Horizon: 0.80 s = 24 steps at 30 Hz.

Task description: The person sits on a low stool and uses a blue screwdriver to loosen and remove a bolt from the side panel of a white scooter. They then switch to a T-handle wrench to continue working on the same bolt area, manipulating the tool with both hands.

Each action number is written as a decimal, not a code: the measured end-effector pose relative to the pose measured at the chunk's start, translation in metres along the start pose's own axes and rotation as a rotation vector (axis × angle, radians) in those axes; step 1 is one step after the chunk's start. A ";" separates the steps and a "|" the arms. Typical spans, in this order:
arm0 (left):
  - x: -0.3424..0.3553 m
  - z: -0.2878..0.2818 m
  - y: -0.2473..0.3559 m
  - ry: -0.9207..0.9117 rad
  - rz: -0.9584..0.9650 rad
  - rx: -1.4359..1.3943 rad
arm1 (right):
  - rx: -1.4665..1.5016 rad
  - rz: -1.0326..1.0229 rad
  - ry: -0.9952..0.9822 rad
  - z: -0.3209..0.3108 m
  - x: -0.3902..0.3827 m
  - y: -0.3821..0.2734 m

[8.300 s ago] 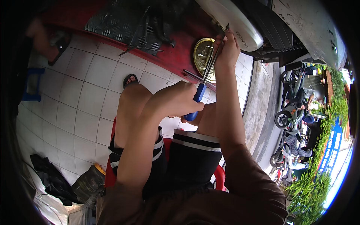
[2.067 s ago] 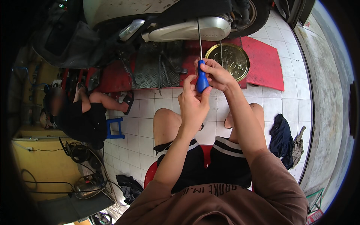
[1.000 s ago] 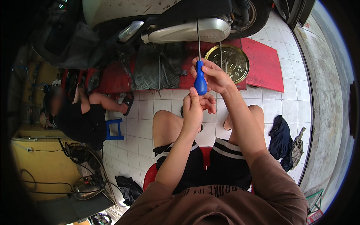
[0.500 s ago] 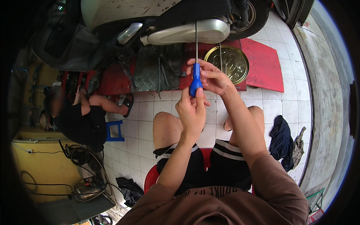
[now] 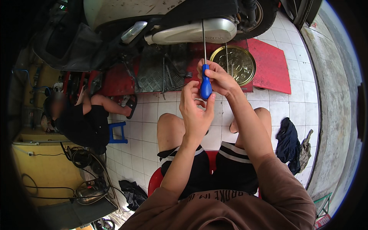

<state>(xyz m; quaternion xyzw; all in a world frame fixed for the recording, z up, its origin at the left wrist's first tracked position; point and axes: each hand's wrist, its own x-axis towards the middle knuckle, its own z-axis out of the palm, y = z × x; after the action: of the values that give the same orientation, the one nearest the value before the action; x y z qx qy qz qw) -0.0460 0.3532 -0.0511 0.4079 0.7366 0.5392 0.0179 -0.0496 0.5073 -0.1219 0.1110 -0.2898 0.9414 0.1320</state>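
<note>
A long-shafted screwdriver (image 5: 206, 84) with a blue bulb-ended handle points away from me, its shaft reaching up to the scooter's silver side cover (image 5: 201, 32). I cannot make out exactly where its tip sits. My right hand (image 5: 220, 79) is closed round the front part of the handle, thumb on top. Beside the handle's rounded end is my left hand (image 5: 197, 115), fingers apart and slightly curled, the thumb close to the handle's butt. Whether that thumb touches it is unclear.
Under the scooter lies a red lift platform (image 5: 270, 63) with a patterned metal plate (image 5: 155, 73), long tools and a round golden tray (image 5: 249, 74). At left a person (image 5: 82, 119) sits near a blue stool (image 5: 118, 132). Dark cloths (image 5: 288, 143) lie on the tiles.
My left hand has loosened from the handle's end, its fingers spreading apart. My right hand has closed further round the handle. The screwdriver has shifted slightly right.
</note>
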 end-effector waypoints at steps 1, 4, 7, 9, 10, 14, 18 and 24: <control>-0.001 0.001 0.000 0.000 -0.008 -0.043 | -0.004 0.001 0.000 0.000 0.000 -0.001; -0.006 0.002 -0.006 0.009 -0.030 -0.116 | 0.174 0.032 -0.075 0.006 -0.003 -0.007; -0.009 -0.001 -0.005 0.005 -0.094 -0.158 | 0.142 0.050 -0.070 0.022 -0.008 -0.016; -0.007 -0.003 -0.003 -0.037 -0.134 -0.170 | 0.135 0.038 -0.103 0.014 -0.007 -0.015; -0.007 -0.004 -0.003 -0.072 -0.152 -0.170 | 0.132 0.032 -0.120 0.009 -0.006 -0.014; -0.002 -0.002 0.001 -0.028 -0.141 -0.132 | 0.083 0.026 -0.095 -0.004 -0.004 -0.007; 0.002 -0.002 0.003 -0.071 -0.005 -0.038 | 0.078 0.028 -0.074 -0.013 -0.001 -0.001; -0.005 0.003 -0.006 -0.024 0.016 -0.098 | 0.122 0.035 -0.114 0.006 -0.007 -0.016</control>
<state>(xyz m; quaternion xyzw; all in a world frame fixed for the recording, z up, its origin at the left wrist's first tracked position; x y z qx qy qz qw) -0.0445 0.3520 -0.0596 0.4188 0.7058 0.5697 0.0423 -0.0373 0.5155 -0.1107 0.1671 -0.2410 0.9516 0.0919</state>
